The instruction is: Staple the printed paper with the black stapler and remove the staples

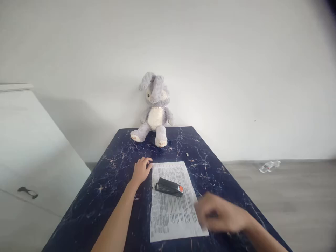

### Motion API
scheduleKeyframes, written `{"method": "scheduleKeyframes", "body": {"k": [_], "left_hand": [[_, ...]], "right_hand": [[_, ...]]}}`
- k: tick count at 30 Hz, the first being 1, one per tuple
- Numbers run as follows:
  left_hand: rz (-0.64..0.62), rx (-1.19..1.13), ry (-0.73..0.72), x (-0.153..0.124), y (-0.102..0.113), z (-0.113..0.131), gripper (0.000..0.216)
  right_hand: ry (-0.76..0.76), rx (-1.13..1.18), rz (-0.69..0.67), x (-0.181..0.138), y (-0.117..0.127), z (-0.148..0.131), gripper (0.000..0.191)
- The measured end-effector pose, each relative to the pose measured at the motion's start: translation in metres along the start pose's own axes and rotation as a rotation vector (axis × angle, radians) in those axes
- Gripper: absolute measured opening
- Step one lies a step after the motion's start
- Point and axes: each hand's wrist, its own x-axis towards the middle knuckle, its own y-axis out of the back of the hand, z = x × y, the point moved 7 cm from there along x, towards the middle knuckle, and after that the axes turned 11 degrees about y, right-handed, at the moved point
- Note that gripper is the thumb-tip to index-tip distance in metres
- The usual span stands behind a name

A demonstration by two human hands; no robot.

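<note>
In the head view, my left grip (141, 170) lies on the table (105, 182), loosely open, at the upper left corner of the printed sheet (174, 213). My right grip (219, 214), curled and blurred, is at the sheet's right edge; I cannot tell whether it is closed. A black stapler (168, 187) lies on the sheet; a plush rabbit (156, 117) sits beyond.

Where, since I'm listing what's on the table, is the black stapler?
In the head view, the black stapler lies below centre, on the upper half of the printed sheet, between the left hand and the blurred right hand.
</note>
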Motion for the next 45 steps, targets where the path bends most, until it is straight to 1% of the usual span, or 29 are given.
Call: {"method": "scheduleKeyframes", "body": {"k": [1, 2, 3, 4, 6, 7, 8, 11, 13, 15, 17, 20, 22, 26, 28, 31, 32, 33, 34, 36, 38, 40, 42, 45], "left_hand": [[-0.003, -0.014, -0.002, -0.001, 0.001, 0.000, 0.023], [-0.004, -0.021, -0.004, -0.002, 0.003, -0.001, 0.023], [-0.011, -0.023, -0.013, -0.003, 0.005, -0.001, 0.023], [-0.022, -0.024, -0.027, -0.004, 0.007, -0.002, 0.022], [-0.048, -0.029, -0.066, -0.006, 0.011, -0.002, 0.023], [-0.051, -0.050, -0.090, -0.007, 0.013, -0.002, 0.023], [-0.052, -0.071, -0.103, -0.007, 0.014, -0.003, 0.023], [-0.053, -0.168, -0.083, -0.003, 0.015, -0.008, 0.023], [-0.037, -0.209, -0.051, 0.001, 0.012, -0.012, 0.025], [-0.014, -0.207, -0.034, 0.002, 0.009, -0.014, 0.024], [0.010, -0.202, -0.026, 0.000, 0.006, -0.015, 0.023], [0.029, -0.211, -0.032, -0.009, 0.004, -0.014, 0.030], [0.026, -0.167, -0.085, -0.018, 0.002, -0.008, 0.033], [0.019, 0.078, -0.250, -0.032, -0.009, 0.008, 0.040], [0.000, 0.125, -0.289, -0.034, -0.014, 0.010, 0.043], [-0.055, 0.114, -0.322, -0.032, -0.019, 0.009, 0.043], [-0.065, 0.104, -0.329, -0.032, -0.019, 0.009, 0.044], [-0.072, 0.093, -0.340, -0.033, -0.018, 0.010, 0.045], [-0.080, 0.081, -0.357, -0.034, -0.017, 0.012, 0.045], [-0.113, 0.058, -0.405, -0.037, -0.018, 0.019, 0.046], [-0.173, 0.045, -0.438, -0.041, -0.022, 0.024, 0.047], [-0.222, 0.041, -0.436, -0.043, -0.027, 0.025, 0.047], [-0.239, 0.026, -0.421, -0.042, -0.029, 0.024, 0.047], [-0.236, -0.031, -0.400, -0.041, -0.028, 0.022, 0.047]], "right_hand": [[0.085, 0.043, -0.042, 0.028, 0.003, -0.006, 0.029], [0.207, 0.131, -0.031, 0.054, 0.007, -0.016, 0.031], [0.299, 0.190, 0.011, 0.077, 0.010, -0.024, 0.030], [0.357, 0.206, 0.044, 0.097, 0.009, -0.031, 0.028], [0.447, 0.169, -0.026, 0.122, -0.008, -0.045, 0.050], [0.470, 0.137, -0.037, 0.129, -0.018, -0.048, 0.058], [0.478, 0.115, -0.020, 0.133, -0.025, -0.050, 0.060], [0.478, 0.117, 0.050, 0.131, -0.042, -0.049, 0.045], [0.481, 0.128, 0.064, 0.126, -0.048, -0.046, 0.038], [0.487, 0.102, 0.091, 0.123, -0.048, -0.042, 0.037], [0.484, 0.049, 0.148, 0.122, -0.045, -0.037, 0.040], [0.470, 0.000, 0.271, 0.124, -0.039, -0.026, 0.043], [0.469, 0.015, 0.355, 0.125, -0.034, -0.020, 0.042], [0.433, 0.059, 0.500, 0.125, -0.021, -0.007, 0.042], [0.364, 0.089, 0.627, 0.122, -0.008, 0.003, 0.042], [0.196, 0.153, 0.854, 0.113, 0.014, 0.029, 0.042], [0.161, 0.157, 0.893, 0.111, 0.018, 0.036, 0.042], [0.157, 0.144, 0.895, 0.111, 0.020, 0.041, 0.042], [0.180, 0.117, 0.868, 0.113, 0.020, 0.043, 0.041], [0.260, 0.055, 0.766, 0.119, 0.014, 0.041, 0.040], [0.328, 0.027, 0.665, 0.124, 0.003, 0.036, 0.039], [0.365, 0.026, 0.598, 0.127, -0.007, 0.031, 0.040], [0.388, 0.030, 0.545, 0.129, -0.013, 0.026, 0.041], [0.399, 0.061, 0.472, 0.130, -0.012, 0.025, 0.044]]}}
